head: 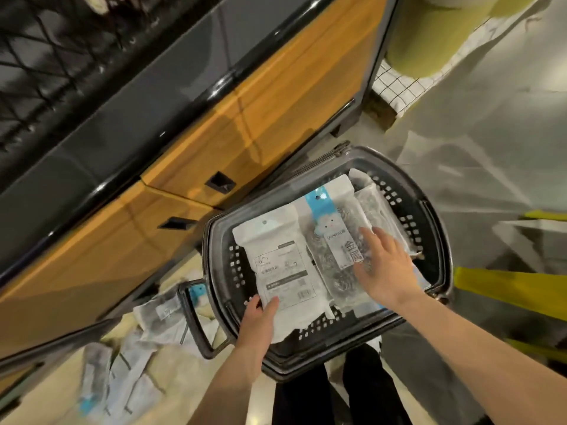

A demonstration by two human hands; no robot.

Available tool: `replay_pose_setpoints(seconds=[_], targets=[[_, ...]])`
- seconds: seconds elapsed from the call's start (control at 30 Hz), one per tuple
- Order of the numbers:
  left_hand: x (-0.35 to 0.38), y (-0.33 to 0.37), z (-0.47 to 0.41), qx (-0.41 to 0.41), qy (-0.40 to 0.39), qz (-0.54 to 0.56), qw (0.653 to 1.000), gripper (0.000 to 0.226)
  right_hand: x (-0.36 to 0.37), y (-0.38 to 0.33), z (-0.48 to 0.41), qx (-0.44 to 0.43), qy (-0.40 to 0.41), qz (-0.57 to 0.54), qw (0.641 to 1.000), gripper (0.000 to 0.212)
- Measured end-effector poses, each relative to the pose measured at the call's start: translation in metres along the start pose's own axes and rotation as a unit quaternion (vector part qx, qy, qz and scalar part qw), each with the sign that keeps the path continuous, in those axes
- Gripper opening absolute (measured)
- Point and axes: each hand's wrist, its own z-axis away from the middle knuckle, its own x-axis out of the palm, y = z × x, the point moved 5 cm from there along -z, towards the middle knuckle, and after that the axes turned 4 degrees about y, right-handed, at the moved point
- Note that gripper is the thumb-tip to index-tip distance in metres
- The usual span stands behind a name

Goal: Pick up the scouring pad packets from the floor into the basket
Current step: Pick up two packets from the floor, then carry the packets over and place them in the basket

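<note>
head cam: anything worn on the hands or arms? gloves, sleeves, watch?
Nothing worn: the left hand and right hand are ungloved, and both arms are bare to the frame edge, with no sleeve in view. No watch, band or marking at either wrist. No rings show, though the right hand's fingers are blurred.

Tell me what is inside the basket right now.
Overlapping scouring pad packets fill the basket: a white packet pinched by the left hand, a blue-striped packet under the flat right hand. They cover the basket floor, so anything beneath is hidden.
</note>
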Motion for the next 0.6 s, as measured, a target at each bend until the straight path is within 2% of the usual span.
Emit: replay_pose_setpoints(seconds=[0.17,0.27,0.33,0.47,0.6], targets=[[-0.027,-0.015,0.009,-0.014,0.054,0.000,0.998,0.062,-0.017,-0.021,0.017,-0.033,0.007,0.009,0.999,0.071],[-0.065,-0.025,0.050,-0.020,0.107,0.023,0.994,0.054,-0.041,-0.045,0.045,-0.063,0.004,0.025,0.998,0.068],[-0.096,-0.037,0.090,-0.022,0.138,0.052,0.989,0.048,-0.063,-0.068,0.069,-0.106,0.000,0.074,0.992,0.065],[-0.162,-0.094,0.170,-0.065,0.194,0.116,0.972,0.049,-0.098,-0.129,0.120,-0.217,-0.009,0.177,0.960,0.061],[-0.225,-0.169,0.228,-0.094,0.246,0.184,0.947,0.046,-0.112,-0.199,0.162,-0.308,-0.005,0.229,0.923,0.059]])
